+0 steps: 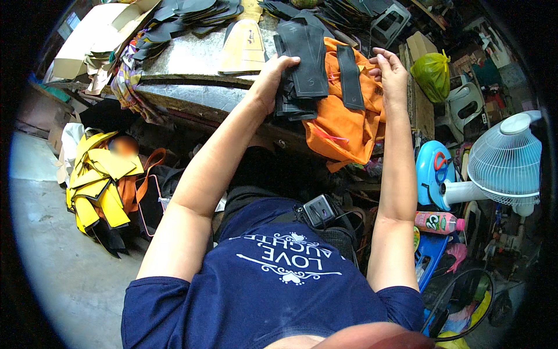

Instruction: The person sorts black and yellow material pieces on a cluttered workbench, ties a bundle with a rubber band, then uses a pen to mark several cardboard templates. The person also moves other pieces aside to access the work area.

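My left hand (276,75) is closed on a stack of black cut pieces (308,61), thumb on top and the other fingers hidden. The pieces look like sheet material with pale outlines marked on them. To their right, a single narrow black strip (350,78) lies on an orange cloth (340,136) that drapes over the table's near edge. Beside that cloth, my right hand (390,71) is raised with loosely curled, parted fingers and nothing visible in them.
The worn table (192,96) carries tan pattern pieces (244,46) and dark cut stacks (203,14) at the back. Yellow-and-black pieces (104,174) are heaped at left. On the right stand a fan (505,160), a pink bottle (436,222) and a yellow-green bag (432,75).
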Available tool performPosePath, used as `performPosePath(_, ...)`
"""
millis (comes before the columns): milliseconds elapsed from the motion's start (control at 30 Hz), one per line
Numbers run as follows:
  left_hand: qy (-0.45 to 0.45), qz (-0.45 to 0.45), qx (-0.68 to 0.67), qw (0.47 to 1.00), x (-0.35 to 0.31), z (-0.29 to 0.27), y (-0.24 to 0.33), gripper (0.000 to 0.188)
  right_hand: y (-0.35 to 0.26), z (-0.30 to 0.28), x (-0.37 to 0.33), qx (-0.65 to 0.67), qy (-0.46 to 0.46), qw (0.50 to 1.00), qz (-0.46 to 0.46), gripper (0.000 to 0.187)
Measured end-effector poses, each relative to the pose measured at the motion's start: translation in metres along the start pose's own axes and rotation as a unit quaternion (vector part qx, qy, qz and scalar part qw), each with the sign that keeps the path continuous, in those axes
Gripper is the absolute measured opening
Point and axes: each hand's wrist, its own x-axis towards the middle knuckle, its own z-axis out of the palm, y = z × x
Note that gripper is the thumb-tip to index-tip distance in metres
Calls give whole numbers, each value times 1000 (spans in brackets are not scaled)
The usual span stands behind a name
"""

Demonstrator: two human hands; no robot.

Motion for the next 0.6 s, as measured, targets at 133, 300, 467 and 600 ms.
performPosePath(133,-11,23,28,999,1,0,1,43,-19,11,-11,-7,4,1000,14,19)
performPosePath(300,-35,35,47,998,-1,1,0,49,-41,40,-32,-37,-55,994,-83,17)
performPosePath(467,-26,57,29,998,-2,4,0,44,-55,73,-48,-199,-122,955,-185,40)
performPosePath(600,-38,-2,-48,998,-5,3,2,46,-58,90,-55,-304,-91,924,-212,59)
